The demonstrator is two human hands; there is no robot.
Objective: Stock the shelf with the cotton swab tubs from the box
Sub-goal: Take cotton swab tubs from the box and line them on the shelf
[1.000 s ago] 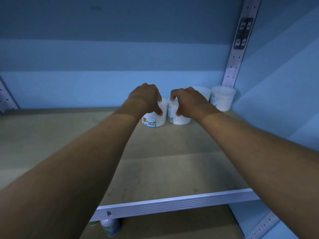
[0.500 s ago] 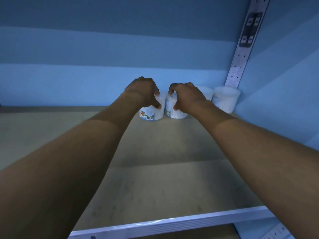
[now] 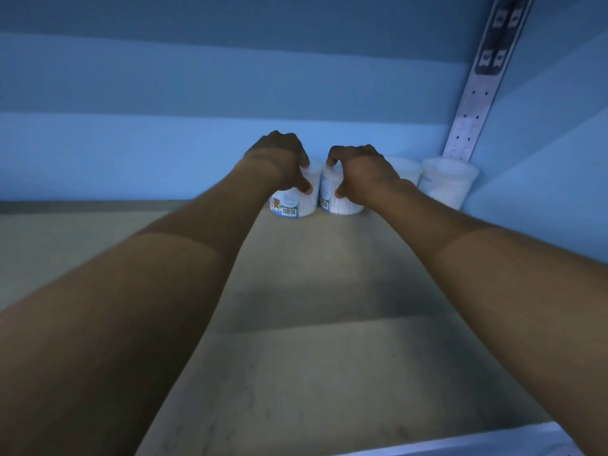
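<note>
Your left hand (image 3: 279,166) and right hand (image 3: 360,174) each grip a cotton swab tub (image 3: 294,200) at frame centre on the shelf (image 3: 296,324); letting go carelessly could perhaps topple the neighbours.

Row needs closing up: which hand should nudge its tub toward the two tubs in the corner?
Right, probably. The right hand grips the tub nearest the corner tubs, hiding the gap between them. The left hand holds the barcode tub, farther out.
</note>
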